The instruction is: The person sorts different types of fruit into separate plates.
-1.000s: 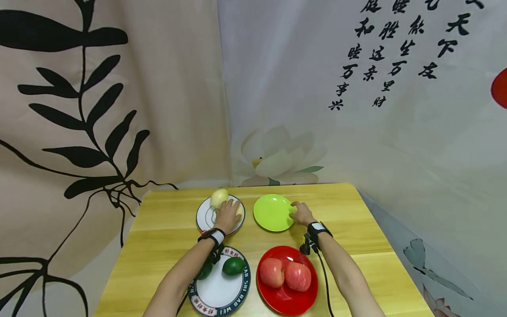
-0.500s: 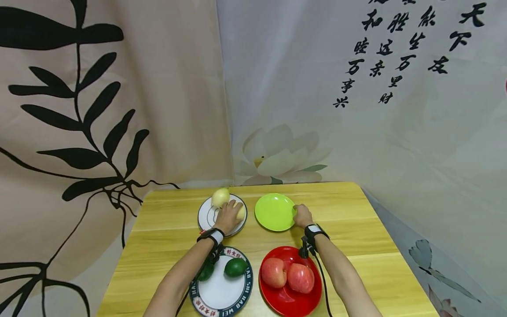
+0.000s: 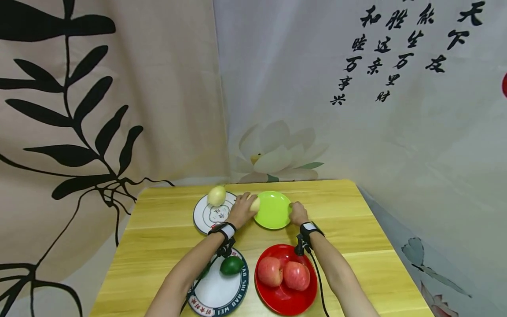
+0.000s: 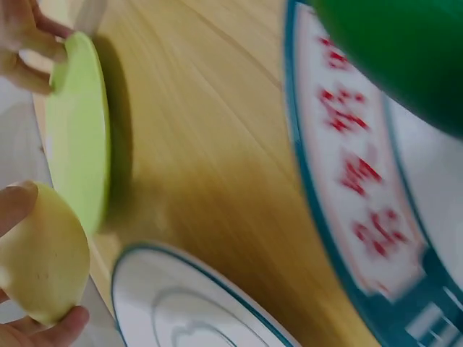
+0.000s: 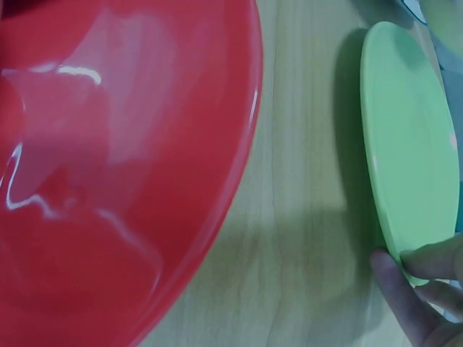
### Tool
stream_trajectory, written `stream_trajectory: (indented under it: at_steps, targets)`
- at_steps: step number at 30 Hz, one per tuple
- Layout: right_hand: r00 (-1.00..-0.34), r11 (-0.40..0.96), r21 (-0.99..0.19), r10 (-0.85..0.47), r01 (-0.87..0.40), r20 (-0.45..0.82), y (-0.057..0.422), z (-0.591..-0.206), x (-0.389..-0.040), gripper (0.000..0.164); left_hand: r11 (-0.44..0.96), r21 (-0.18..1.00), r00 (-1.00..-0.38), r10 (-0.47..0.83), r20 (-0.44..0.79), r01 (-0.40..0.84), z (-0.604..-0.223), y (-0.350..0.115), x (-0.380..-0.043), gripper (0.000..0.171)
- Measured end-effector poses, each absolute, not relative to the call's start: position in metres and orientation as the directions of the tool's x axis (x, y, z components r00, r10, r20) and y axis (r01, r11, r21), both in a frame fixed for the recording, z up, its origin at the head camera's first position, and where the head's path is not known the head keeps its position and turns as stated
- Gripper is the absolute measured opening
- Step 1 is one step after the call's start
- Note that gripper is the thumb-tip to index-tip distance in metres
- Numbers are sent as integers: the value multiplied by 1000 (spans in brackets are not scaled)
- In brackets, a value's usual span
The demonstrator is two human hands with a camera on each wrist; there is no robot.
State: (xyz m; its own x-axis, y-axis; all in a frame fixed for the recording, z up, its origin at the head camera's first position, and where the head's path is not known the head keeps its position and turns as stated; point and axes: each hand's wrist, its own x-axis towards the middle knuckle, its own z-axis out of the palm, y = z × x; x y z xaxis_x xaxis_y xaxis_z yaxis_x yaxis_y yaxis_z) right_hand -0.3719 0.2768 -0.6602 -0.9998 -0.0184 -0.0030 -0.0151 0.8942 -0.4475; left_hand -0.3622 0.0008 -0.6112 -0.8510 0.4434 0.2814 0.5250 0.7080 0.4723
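My left hand (image 3: 240,212) grips a pale yellow pear (image 4: 45,253) between thumb and fingers, above the left rim of the lime-green plate (image 3: 272,211). At that plate's right side, my right hand (image 3: 298,214) pinches the rim, thumb on top and a finger beneath, as the right wrist view shows. A second pear (image 3: 216,196) sits on the white plate (image 3: 200,215) with dark ring lines, just left of my left hand. The underside of the held pear is hidden from the head camera.
Nearer the front, a blue-rimmed white plate (image 3: 214,290) bears green fruits (image 3: 231,265), one partly behind the left forearm. Beside it, a red plate (image 3: 283,304) holds two red apples (image 3: 297,276). Wrist-camera cables trail along both arms over the wooden table (image 3: 166,229).
My left hand has lifted one pear off the white plate and carried it right to the green plate's edge. The right hand has closed from touching to pinching the green plate's rim.
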Motion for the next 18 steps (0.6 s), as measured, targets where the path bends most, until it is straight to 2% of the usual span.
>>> stream_trajectory:
  at_steps: [6, 9, 16, 18]
  targets:
    - [-998, 890, -456, -21, 5, -54, 265, -640, -364, 43, 717, 388, -812, 544, 209, 580, -614, 43, -367, 51]
    - [-999, 900, -436, -21, 0, -43, 267, -640, -362, 39, 747, 345, -818, 559, 135, 568, -606, 71, -363, 52]
    - [-997, 905, -420, -53, -74, 61, 302, -737, -407, 24, 789, 278, -835, 535, 129, 548, -622, 112, -359, 49]
    - [-995, 900, -428, -53, -82, 80, 307, -747, -414, 25, 803, 255, -842, 523, 134, 539, -625, 118, -360, 47]
